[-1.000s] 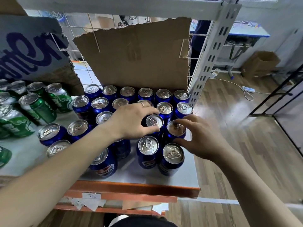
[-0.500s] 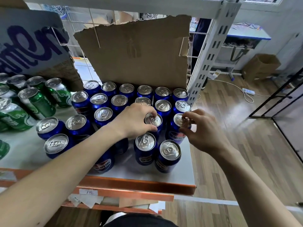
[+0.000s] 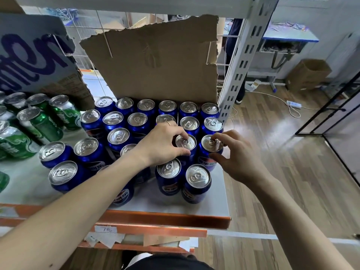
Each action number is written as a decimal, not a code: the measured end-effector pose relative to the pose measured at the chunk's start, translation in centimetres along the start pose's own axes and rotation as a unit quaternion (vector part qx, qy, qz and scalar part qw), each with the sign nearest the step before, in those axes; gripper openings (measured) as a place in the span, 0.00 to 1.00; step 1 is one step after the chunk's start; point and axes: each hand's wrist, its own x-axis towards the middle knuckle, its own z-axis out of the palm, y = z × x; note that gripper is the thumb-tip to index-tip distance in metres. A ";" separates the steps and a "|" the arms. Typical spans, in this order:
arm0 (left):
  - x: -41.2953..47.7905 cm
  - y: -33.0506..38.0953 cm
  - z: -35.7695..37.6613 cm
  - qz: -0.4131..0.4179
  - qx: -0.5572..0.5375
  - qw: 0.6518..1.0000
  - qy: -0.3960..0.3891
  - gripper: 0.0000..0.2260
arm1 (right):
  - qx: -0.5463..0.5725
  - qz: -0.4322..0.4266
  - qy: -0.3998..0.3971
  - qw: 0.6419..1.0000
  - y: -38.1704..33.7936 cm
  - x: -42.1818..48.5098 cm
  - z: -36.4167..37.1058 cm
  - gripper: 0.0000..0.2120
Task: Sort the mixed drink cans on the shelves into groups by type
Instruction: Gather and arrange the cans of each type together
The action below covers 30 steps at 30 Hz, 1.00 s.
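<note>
Looks like a small shop or stockroom. Slotted steel shelving upright (image 3: 245, 61), orange-edged shelf (image 3: 165, 216) packed with blue cans (image 3: 167, 109) and green cans (image 3: 39, 121) in bulk. Handwritten price label (image 3: 106, 229) taped on the shelf edge. Torn cardboard sheet (image 3: 155, 61) against the wire back. Cardboard box (image 3: 308, 75) on the wood-look floor (image 3: 292, 172).

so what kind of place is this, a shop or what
Probably a small shop or stockroom: metal shelving stacked with blue cans and green cans, and a handwritten price tag on the shelf edge.
</note>
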 end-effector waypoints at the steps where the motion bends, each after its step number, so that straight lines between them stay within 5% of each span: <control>1: 0.0 0.0 0.0 -0.002 0.001 1.000 -0.004 0.18 | 0.006 0.003 0.001 1.000 0.1 -0.1 0.1 0.24; 9: -2.5 0.7 -1.8 -0.018 -0.012 0.999 -0.033 0.23 | 0.043 0.023 -0.002 0.999 0.2 -2.3 0.7 0.35; 14: -7.4 0.5 -3.5 0.016 0.098 0.992 -0.082 0.32 | 0.115 -0.007 0.030 0.993 -1.1 -6.3 0.2 0.29; 18: -8.9 0.2 -1.7 0.073 0.213 0.973 -0.040 0.29 | 0.124 -0.040 -0.030 0.991 -2.8 -8.1 1.4 0.33; 30: -9.3 0.0 -1.7 0.052 0.204 0.976 0.063 0.26 | 0.125 -0.021 -0.023 0.992 -3.0 -7.2 2.3 0.26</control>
